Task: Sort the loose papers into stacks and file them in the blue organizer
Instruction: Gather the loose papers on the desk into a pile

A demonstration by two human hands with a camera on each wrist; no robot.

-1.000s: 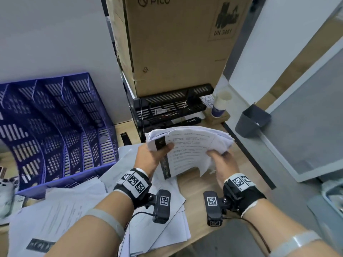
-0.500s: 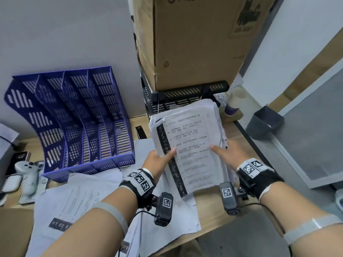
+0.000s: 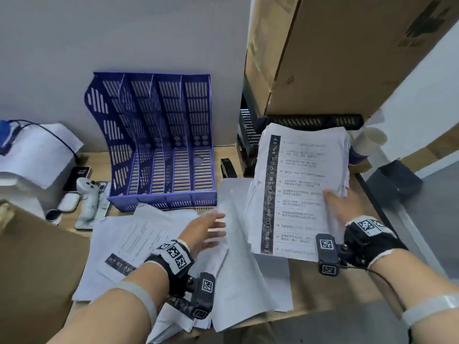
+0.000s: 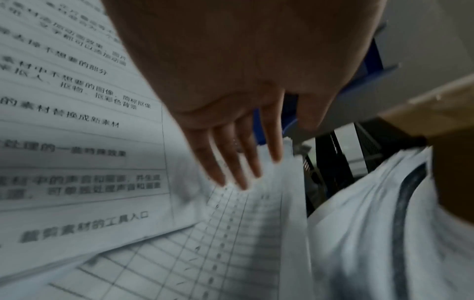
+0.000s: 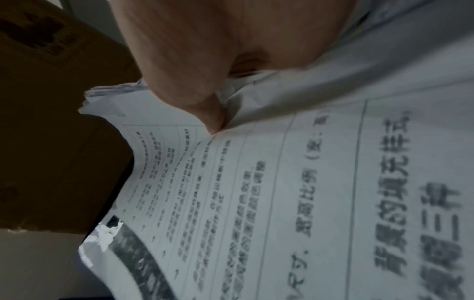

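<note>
A thick stack of printed papers [image 3: 300, 189] with a dark strip down its left side is held above the desk by my right hand [image 3: 340, 202], thumb on top at the stack's right edge; the right wrist view shows the thumb [image 5: 205, 105] pressed on the stack of printed papers [image 5: 282, 192]. My left hand [image 3: 208, 229] hovers open, fingers [image 4: 238, 162] straight, over the loose papers [image 3: 154, 242] spread on the desk. The blue organizer [image 3: 161, 145], several slots with nothing in them, stands against the wall behind the left hand.
A big cardboard box [image 3: 335, 53] sits on black trays [image 3: 310, 120] at the back right. A white game controller [image 3: 87, 194], small devices and a cable lie left of the organizer. Another cardboard box [image 3: 32, 269] is at the near left. A dark bin [image 3: 395, 180] stands right of the desk.
My left hand has let go of the stack and moved left and down over the loose sheets. My right hand alone now holds the stack. The view has swung left.
</note>
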